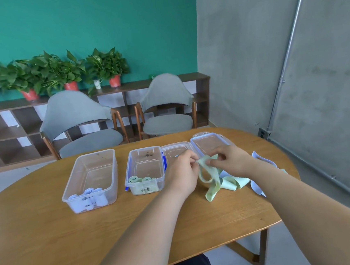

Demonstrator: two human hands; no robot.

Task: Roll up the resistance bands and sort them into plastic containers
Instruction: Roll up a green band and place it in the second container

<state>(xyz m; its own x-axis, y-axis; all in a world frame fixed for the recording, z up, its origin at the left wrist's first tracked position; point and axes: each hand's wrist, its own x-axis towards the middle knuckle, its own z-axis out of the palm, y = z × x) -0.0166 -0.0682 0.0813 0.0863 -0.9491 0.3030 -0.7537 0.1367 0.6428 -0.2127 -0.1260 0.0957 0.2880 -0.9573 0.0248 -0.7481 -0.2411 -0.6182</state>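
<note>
Pale green band, thin, limp, looped; top end pinched by left hand and right hand; drooping to desk, long axis roughly upright.

Soft, even light fills the room, bright and without glare. The oval wooden table shows only faint, diffuse shadows beside the clear plastic containers near its far edge. Wide-angle distortion curves the table's rim and slants the grey metal conduit towards the right edge. The potted green plants look soft, and the pale green resistance band is slightly smeared.
</note>
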